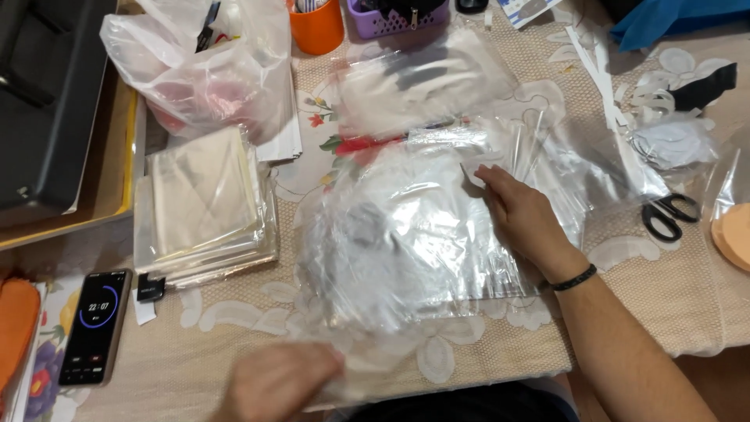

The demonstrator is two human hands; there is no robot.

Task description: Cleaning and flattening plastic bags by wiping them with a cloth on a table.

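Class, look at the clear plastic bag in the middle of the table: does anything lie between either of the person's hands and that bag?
Nothing visible does. The right hand already rests on the clear plastic bag, and the left hand, blurred, touches its near edge.

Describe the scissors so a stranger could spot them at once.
Start from the right hand pressing on the clear plastic bag at the table's middle. Look just right of that wrist, onto the beige lace tablecloth. The scissors lie there, their black looped handles dark among pale plastic and paper.

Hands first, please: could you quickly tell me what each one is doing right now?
Left hand: blurred, on the clear plastic bag; grip cannot be told.
Right hand: open, flat on the bag.
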